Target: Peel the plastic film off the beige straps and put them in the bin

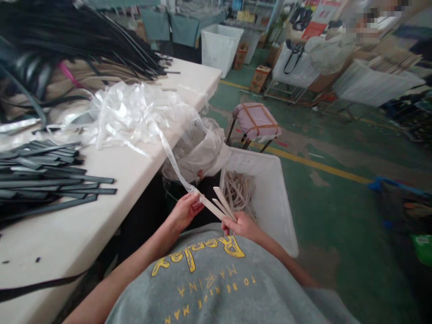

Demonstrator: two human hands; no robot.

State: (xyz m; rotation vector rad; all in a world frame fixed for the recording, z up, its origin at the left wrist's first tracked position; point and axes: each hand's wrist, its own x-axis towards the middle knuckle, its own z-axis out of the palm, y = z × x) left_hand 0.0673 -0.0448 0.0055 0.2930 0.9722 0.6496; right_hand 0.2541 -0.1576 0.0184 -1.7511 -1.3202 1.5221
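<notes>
My right hand (243, 225) fingers closed on several pale strips (221, 205) above the white bin (270, 198), left hand (185, 210) fingers pinching their clear film tail (172, 157) running up to the table (111, 180).

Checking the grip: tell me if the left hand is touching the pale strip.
Touching. The head view shows the left hand pinching one end of the pale strip at its fingertips, while the right hand holds the other end.

Pale strips (221, 206) between left hand (185, 210) and right hand (243, 225).
</notes>
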